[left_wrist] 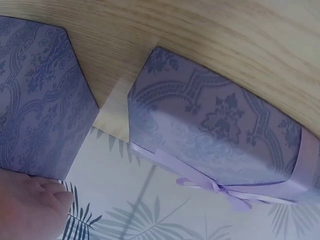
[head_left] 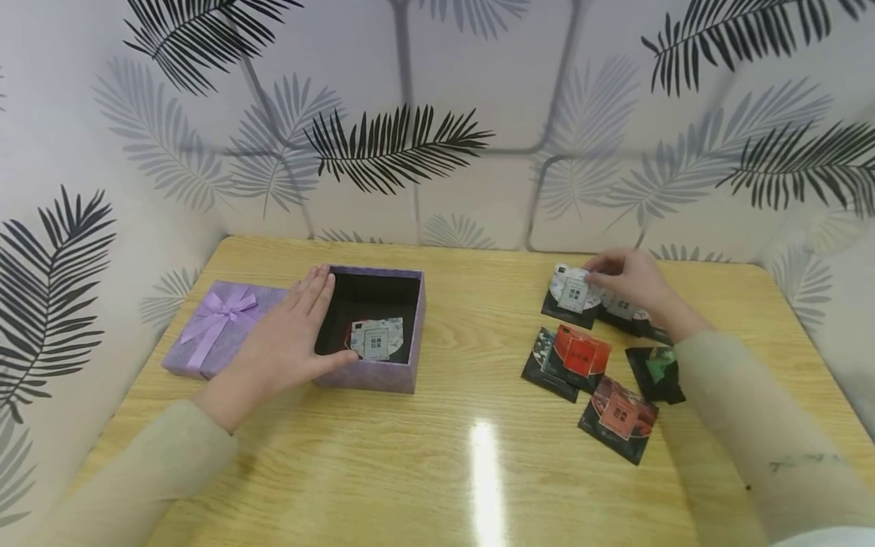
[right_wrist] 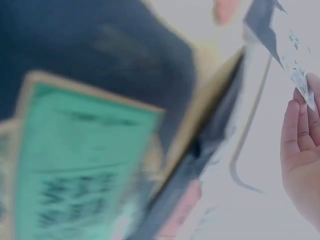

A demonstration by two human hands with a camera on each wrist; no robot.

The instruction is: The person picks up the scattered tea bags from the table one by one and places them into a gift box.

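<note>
With the thumb and fingers nearly closed, the right hand (head_left: 632, 285) pinched the edge of a grey-white and black packet (head_left: 573, 295). On its pale label we saw dark Chinese characters, too small for us to read surely. Nearer than these fingers, a red packet (head_left: 581, 357) lay on the counter (head_left: 472, 327). The left hand (head_left: 290, 334), fingers straight and thumb spread, rested on a purple box (head_left: 376, 377), holding no packet.
</note>
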